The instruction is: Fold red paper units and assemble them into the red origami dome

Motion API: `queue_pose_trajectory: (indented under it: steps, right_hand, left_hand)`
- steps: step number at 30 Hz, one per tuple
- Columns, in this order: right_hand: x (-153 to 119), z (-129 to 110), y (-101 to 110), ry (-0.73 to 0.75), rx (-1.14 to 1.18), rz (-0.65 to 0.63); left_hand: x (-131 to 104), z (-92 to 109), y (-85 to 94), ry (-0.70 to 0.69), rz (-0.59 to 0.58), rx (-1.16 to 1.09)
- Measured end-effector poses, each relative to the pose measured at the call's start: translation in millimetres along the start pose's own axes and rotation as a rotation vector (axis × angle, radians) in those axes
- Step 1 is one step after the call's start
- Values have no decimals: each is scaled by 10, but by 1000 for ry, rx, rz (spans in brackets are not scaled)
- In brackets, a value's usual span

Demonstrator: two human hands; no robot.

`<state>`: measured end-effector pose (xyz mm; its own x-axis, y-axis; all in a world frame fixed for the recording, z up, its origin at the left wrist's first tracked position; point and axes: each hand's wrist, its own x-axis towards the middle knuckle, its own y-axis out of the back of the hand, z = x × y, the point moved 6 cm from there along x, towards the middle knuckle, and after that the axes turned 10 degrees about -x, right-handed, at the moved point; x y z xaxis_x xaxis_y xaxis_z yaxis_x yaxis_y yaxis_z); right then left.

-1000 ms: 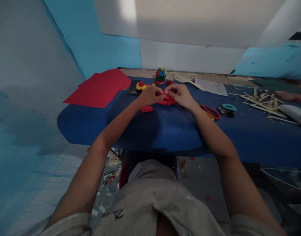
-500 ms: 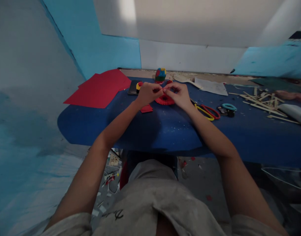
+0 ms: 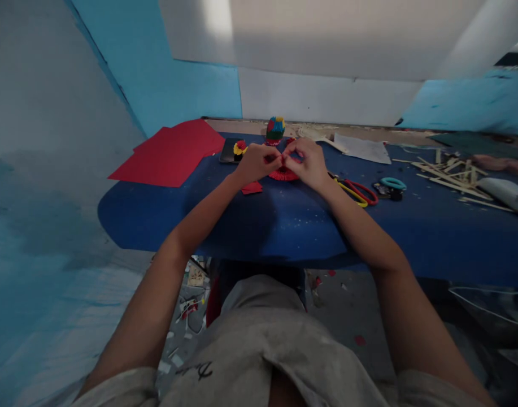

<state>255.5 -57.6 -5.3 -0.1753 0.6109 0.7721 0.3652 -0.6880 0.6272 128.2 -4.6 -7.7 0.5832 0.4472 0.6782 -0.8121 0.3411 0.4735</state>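
Observation:
My left hand (image 3: 257,161) and my right hand (image 3: 307,163) meet over the blue table, thumbs and index fingertips pinched together. Between the fingertips is a small piece of red paper, mostly hidden by them. Just below and behind my hands lies a round red piece made of folded paper (image 3: 284,176), its ridged front edge showing. Small red paper slips (image 3: 252,187) rest beside my left wrist. Beyond my hands stands a small multicoloured folded-paper vase (image 3: 275,131). A yellow, red and black paper piece (image 3: 239,148) sits on a dark phone-like slab (image 3: 227,151) left of my left hand.
Large red sheets (image 3: 169,155) lie at the table's left. Right of my right forearm are scissors with red and yellow handles (image 3: 360,192) and a light-blue ring-shaped thing (image 3: 393,183). Thin wooden sticks (image 3: 453,175) and a white paper (image 3: 362,148) lie farther right.
My fingertips have come closer together and shifted slightly down, covering more of the small red paper. Everything on the table stays in place.

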Motion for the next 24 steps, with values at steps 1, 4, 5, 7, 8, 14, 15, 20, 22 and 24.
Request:
queue_pose_trajectory:
  steps: [1, 4, 5, 7, 8, 14, 15, 20, 22, 24]
  right_hand:
    - [2, -44, 22, 61, -91, -12]
    - [-2, -152, 72, 196, -305, -61]
    - [-5, -172, 80, 211, -341, -79]
    - [-11, -189, 83, 193, -356, -106]
    - [-15, -193, 79, 172, -340, -115]
    - [-29, -204, 75, 80, -216, -68]
    - [-26, -198, 81, 72, -208, -61]
    - [-6, -145, 117, 52, -188, -67]
    - [1, -121, 133, 51, -175, -58]
    - [4, -110, 148, 76, -177, -41]
  left_hand:
    - [4, -6, -5, 12, -6, -43]
    - [15, -30, -22, 81, -21, -182]
    - [16, -36, -25, 110, -18, -228]
    - [15, -42, -19, 166, 17, -307]
    - [14, -42, -10, 186, 46, -326]
    - [21, -140, 29, 333, 230, -433]
    - [26, -164, 27, 356, 239, -449]
    - [34, -223, 1, 454, 194, -509]
    - [25, -223, -4, 480, 186, -573]
    - [15, -222, -6, 503, 190, -624]
